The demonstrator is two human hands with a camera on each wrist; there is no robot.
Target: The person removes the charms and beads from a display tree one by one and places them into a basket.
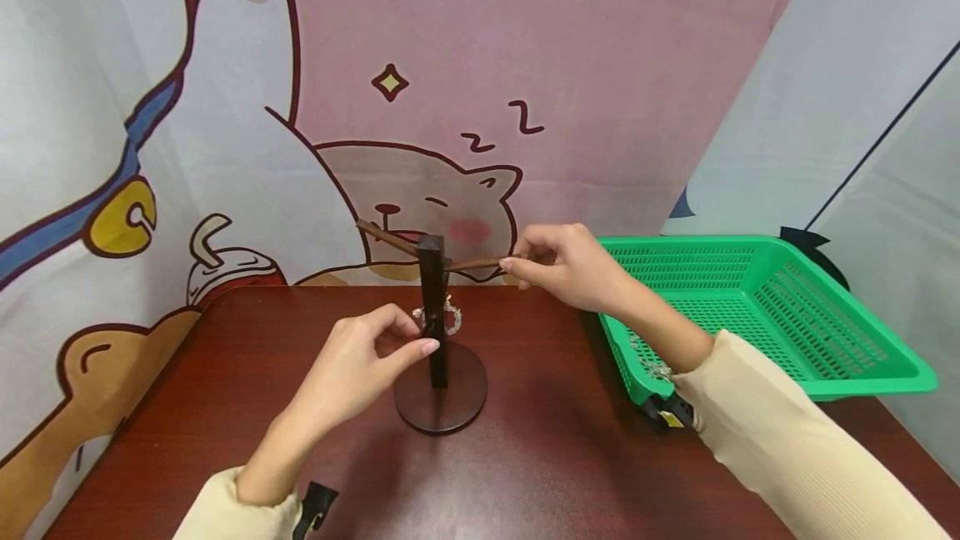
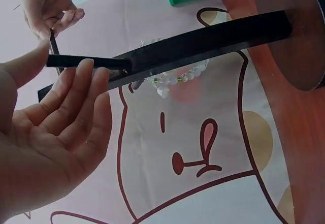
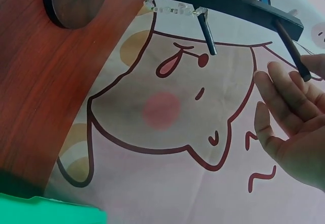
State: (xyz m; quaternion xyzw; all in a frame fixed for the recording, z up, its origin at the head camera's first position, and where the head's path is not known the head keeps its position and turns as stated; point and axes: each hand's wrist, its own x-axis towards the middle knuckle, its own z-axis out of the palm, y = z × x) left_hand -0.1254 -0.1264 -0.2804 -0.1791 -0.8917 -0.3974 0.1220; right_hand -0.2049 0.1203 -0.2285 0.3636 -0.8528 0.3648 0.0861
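Note:
A dark wooden stand (image 1: 433, 298) with a round base (image 1: 442, 407) stands upright on the table, with peg-like arms sticking out of its post. My left hand (image 1: 360, 361) is at the lower front peg (image 2: 109, 62), pinching its end between thumb and fingers. To the right, my right hand (image 1: 562, 261) pinches the tip of the upper right peg (image 1: 476, 263). A clear beaded bracelet (image 1: 453, 319) hangs behind the post; the right wrist view shows the beads (image 3: 175, 9) looped at a lower peg (image 3: 207, 33). Another upper peg (image 1: 386, 236) points left, untouched.
A green plastic basket (image 1: 765, 248) stands on the right, partly behind my right forearm, with clear beaded pieces (image 1: 654, 369) near its front left corner. The reddish-brown table (image 1: 540, 457) ends at a cartoon-printed cloth (image 1: 600, 90) behind.

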